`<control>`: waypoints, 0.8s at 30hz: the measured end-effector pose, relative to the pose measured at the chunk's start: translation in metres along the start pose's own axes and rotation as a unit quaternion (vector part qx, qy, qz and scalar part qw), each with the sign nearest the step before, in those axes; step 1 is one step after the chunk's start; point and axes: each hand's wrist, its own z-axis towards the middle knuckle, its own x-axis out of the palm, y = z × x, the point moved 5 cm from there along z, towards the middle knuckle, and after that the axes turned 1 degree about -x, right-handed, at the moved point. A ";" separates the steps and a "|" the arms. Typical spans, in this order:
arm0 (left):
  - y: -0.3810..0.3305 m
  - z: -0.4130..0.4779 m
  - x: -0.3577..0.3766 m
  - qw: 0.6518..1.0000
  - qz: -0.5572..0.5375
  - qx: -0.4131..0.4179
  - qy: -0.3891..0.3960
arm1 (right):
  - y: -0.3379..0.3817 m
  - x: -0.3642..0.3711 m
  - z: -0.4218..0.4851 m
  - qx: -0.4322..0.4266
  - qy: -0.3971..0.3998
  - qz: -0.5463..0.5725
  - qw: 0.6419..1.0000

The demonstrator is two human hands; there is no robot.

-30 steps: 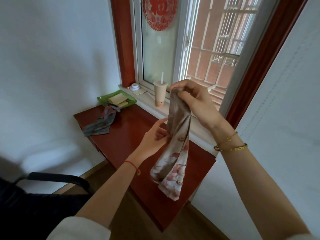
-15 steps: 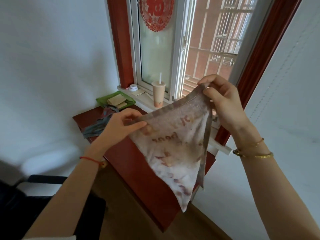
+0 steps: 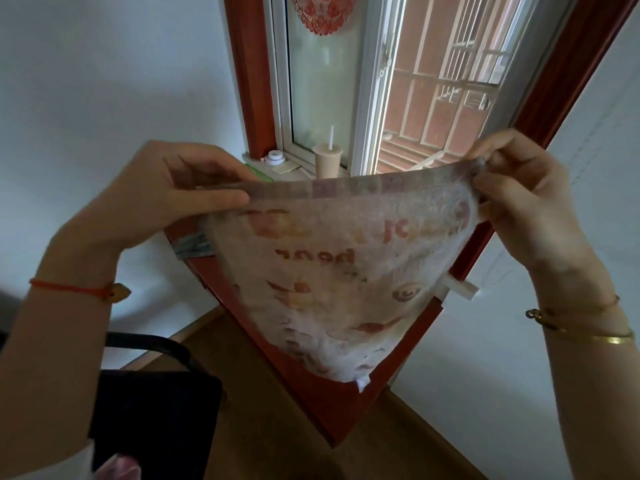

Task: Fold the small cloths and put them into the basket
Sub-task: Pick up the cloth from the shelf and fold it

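Observation:
A thin white cloth (image 3: 332,271) with reddish prints and a striped brown hem hangs spread out in the air above the red table (image 3: 322,403). My left hand (image 3: 162,199) pinches its upper left corner and my right hand (image 3: 519,195) pinches its upper right corner, so the top edge is stretched taut and the lower corner points down. A grey-blue cloth (image 3: 194,245) lies on the table, mostly hidden behind the held one. Only a green sliver of the basket (image 3: 259,174) peeks out beside my left fingers.
A paper cup with a straw (image 3: 327,161) and a small white round object (image 3: 275,156) stand on the window sill. A dark chair (image 3: 152,393) is at lower left. White walls flank the narrow table on both sides.
The cloth went from hanging bunched in my right hand to spread wide between both hands. My left hand moved left, my right hand moved right, and both rose closer to the camera.

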 end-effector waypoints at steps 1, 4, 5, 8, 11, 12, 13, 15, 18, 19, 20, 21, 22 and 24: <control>0.000 0.003 -0.002 1.000 -0.001 0.002 -0.002 | 0.001 -0.001 0.002 -0.005 0.004 0.006 1.000; 0.010 0.017 -0.004 1.000 -0.004 -0.007 -0.007 | -0.007 -0.004 0.010 -0.009 0.010 0.008 1.000; 0.018 0.022 -0.002 1.000 -0.006 -0.016 -0.010 | -0.014 -0.006 0.014 -0.003 0.008 0.004 1.000; 0.057 0.039 0.006 0.998 -0.002 -0.059 -0.022 | -0.053 -0.014 0.024 0.045 -0.016 -0.007 0.999; 0.114 0.056 0.020 0.993 0.005 -0.114 -0.024 | -0.107 -0.020 0.033 0.100 -0.029 -0.051 0.993; 0.136 0.062 0.026 0.991 0.011 -0.135 -0.022 | -0.128 -0.020 0.036 0.120 -0.031 -0.067 0.990; 0.158 0.068 0.033 0.987 0.021 -0.156 -0.022 | -0.150 -0.021 0.039 0.142 -0.037 -0.078 0.986; 0.200 0.079 0.047 0.981 0.051 -0.185 -0.030 | -0.196 -0.023 0.046 0.183 -0.058 -0.118 0.974; 0.250 0.092 0.065 0.973 0.090 -0.204 -0.054 | -0.257 -0.022 0.058 0.225 -0.083 -0.209 0.948; 0.263 0.095 0.070 0.971 0.093 -0.213 -0.062 | -0.273 -0.021 0.060 0.237 -0.085 -0.227 0.941; 0.274 0.095 0.075 0.968 0.095 -0.223 -0.070 | -0.288 -0.020 0.060 0.250 -0.084 -0.240 0.934; 0.284 0.094 0.079 0.965 0.101 -0.228 -0.076 | -0.300 -0.019 0.057 0.265 -0.081 -0.249 0.928; 0.292 0.091 0.084 0.964 0.111 -0.229 -0.080 | -0.311 -0.018 0.051 0.275 -0.076 -0.259 0.923; 0.302 0.077 0.097 0.963 0.120 -0.230 -0.077 | -0.326 -0.017 0.031 0.294 -0.058 -0.277 0.913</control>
